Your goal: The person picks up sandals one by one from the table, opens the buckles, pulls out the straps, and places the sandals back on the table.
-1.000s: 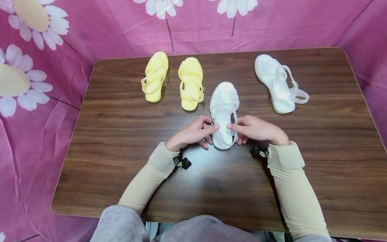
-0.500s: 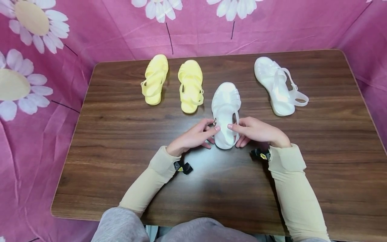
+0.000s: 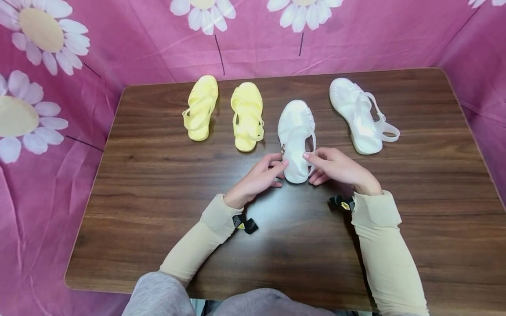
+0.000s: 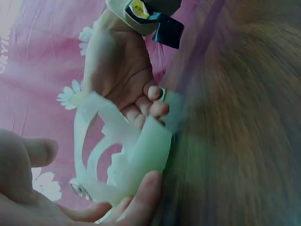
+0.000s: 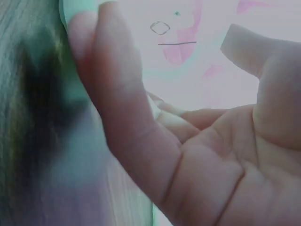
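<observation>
A white jelly sandal [image 3: 295, 131] rests on the table between the two hands, toe pointing away. A small metal buckle [image 3: 283, 149] shows at its left edge. My left hand [image 3: 258, 177] lies along the left of the heel; in the left wrist view its fingertips [image 4: 151, 184] touch the sandal's side while the thumb [image 4: 44, 151] stands apart. At the right of the heel is my right hand [image 3: 341, 167], its fingers [image 5: 124, 89] loosely bent and its thumb [image 5: 244, 47] held away. The other white sandal [image 3: 360, 118] lies slanted at the back right.
Two yellow sandals [image 3: 201, 107] stand side by side at the back left, toes away. The brown wooden table [image 3: 138, 210] ends at a pink flowered cloth [image 3: 150, 39]. Small black cameras [image 3: 245, 224] hang under both wrists.
The white sandal between the hands has slid forward, away from the body, and turned slightly. Both hands have followed it a little. The other sandals have kept their places.
</observation>
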### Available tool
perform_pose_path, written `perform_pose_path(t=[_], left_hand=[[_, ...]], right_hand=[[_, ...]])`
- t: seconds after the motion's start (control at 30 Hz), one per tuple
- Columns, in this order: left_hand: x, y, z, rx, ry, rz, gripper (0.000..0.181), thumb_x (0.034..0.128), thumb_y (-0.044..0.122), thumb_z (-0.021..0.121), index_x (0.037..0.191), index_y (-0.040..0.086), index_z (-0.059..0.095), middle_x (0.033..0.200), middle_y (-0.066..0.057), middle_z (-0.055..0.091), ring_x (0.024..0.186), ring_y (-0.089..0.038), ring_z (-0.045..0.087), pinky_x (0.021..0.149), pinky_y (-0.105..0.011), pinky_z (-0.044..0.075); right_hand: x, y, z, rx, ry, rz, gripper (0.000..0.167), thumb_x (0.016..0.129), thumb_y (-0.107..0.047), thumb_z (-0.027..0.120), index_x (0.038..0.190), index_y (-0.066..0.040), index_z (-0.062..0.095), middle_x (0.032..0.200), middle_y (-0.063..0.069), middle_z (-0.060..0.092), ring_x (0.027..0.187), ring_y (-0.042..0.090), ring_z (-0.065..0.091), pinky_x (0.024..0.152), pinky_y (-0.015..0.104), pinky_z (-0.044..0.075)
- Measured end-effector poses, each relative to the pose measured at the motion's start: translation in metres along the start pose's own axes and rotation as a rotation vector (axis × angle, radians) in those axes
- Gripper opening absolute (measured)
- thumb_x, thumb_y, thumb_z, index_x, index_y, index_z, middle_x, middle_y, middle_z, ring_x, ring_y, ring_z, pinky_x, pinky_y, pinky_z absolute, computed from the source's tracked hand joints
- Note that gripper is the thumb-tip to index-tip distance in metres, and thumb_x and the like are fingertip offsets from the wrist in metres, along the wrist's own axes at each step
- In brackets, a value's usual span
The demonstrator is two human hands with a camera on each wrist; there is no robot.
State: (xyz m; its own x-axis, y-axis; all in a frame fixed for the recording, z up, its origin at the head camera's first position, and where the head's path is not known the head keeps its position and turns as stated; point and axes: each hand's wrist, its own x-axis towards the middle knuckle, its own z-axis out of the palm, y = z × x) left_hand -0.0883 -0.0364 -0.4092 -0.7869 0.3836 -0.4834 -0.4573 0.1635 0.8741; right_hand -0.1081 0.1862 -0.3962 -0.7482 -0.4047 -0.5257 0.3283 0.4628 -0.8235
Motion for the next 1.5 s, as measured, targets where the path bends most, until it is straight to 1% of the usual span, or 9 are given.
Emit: perform_pose_path(t=[0.17,0.27,0.47,0.7,0.83,0.97,1.3,1.4,1.5], left_hand=[[0.005,0.005,0.007,-0.012,0.027,0.019,0.056,0.1002,0.030,0.051,0.147,0.006,0.030,0.139,-0.016,0.047,0.110,-0.024,0.056,0.090,-0.037,0.053],[0.008,0.009,0.011,-0.002,0.041,0.027,0.058,0.0997,0.032,0.051,0.147,0.007,0.030,0.144,-0.014,0.043,0.117,-0.027,0.056,0.094,-0.038,0.051],[0.015,0.015,0.015,-0.011,0.067,0.040,0.056,0.1000,0.030,0.051,0.147,0.007,0.031,0.149,-0.013,0.038,0.121,-0.032,0.056,0.101,-0.039,0.047],[0.020,0.016,0.014,-0.052,0.089,0.068,0.054,0.1004,0.027,0.050,0.146,0.004,0.033,0.149,-0.014,0.039,0.125,-0.031,0.053,0.104,-0.039,0.045],[0.020,0.016,0.013,-0.046,0.096,0.070,0.055,0.1002,0.028,0.051,0.146,0.005,0.034,0.150,-0.013,0.040,0.123,-0.032,0.055,0.104,-0.038,0.045],[0.020,0.016,0.013,-0.046,0.090,0.076,0.054,0.1002,0.029,0.051,0.146,0.005,0.034,0.150,-0.012,0.039,0.124,-0.032,0.055,0.104,-0.038,0.044],[0.020,0.017,0.013,-0.011,0.092,0.056,0.055,0.1007,0.031,0.049,0.148,0.009,0.034,0.152,-0.010,0.038,0.122,-0.032,0.056,0.105,-0.039,0.044],[0.021,0.017,0.013,-0.009,0.089,0.066,0.054,0.1009,0.030,0.049,0.148,0.008,0.034,0.151,-0.011,0.039,0.123,-0.030,0.055,0.101,-0.039,0.046],[0.022,0.015,0.014,-0.035,0.080,0.072,0.053,0.1009,0.027,0.050,0.148,0.009,0.033,0.148,-0.011,0.040,0.120,-0.030,0.055,0.092,-0.038,0.052]], right_hand=[[-0.001,0.001,-0.003,0.050,0.065,-0.025,0.059,0.099,-0.041,0.049,0.127,0.011,0.043,0.097,0.021,0.065,0.078,0.022,0.071,0.070,0.034,0.059],[-0.002,0.001,-0.005,0.058,0.102,-0.041,0.061,0.100,-0.040,0.049,0.132,0.010,0.040,0.104,0.025,0.062,0.080,0.021,0.070,0.071,0.034,0.059],[-0.001,0.000,-0.005,0.064,0.152,-0.068,0.060,0.100,-0.039,0.049,0.136,0.008,0.036,0.117,0.028,0.059,0.087,0.020,0.070,0.075,0.032,0.058],[0.001,-0.004,-0.002,0.086,0.206,-0.081,0.061,0.099,-0.037,0.051,0.137,0.007,0.035,0.119,0.030,0.059,0.088,0.018,0.070,0.078,0.031,0.058],[0.002,-0.004,-0.001,0.077,0.229,-0.091,0.060,0.099,-0.037,0.052,0.138,0.006,0.036,0.119,0.030,0.060,0.091,0.020,0.070,0.078,0.030,0.057],[0.002,-0.003,-0.002,0.043,0.243,-0.088,0.062,0.099,-0.039,0.052,0.139,0.005,0.035,0.118,0.030,0.062,0.092,0.022,0.070,0.079,0.031,0.057],[-0.003,-0.003,-0.006,-0.016,0.231,-0.104,0.064,0.099,-0.038,0.052,0.143,0.004,0.033,0.120,0.028,0.062,0.100,0.029,0.068,0.082,0.034,0.057],[-0.009,-0.005,-0.011,-0.013,0.261,-0.117,0.065,0.098,-0.040,0.053,0.143,0.003,0.034,0.122,0.026,0.062,0.102,0.029,0.067,0.083,0.035,0.056],[-0.018,-0.006,-0.018,0.003,0.321,-0.140,0.063,0.098,-0.040,0.054,0.141,0.002,0.037,0.125,0.026,0.060,0.101,0.024,0.068,0.083,0.030,0.056]])
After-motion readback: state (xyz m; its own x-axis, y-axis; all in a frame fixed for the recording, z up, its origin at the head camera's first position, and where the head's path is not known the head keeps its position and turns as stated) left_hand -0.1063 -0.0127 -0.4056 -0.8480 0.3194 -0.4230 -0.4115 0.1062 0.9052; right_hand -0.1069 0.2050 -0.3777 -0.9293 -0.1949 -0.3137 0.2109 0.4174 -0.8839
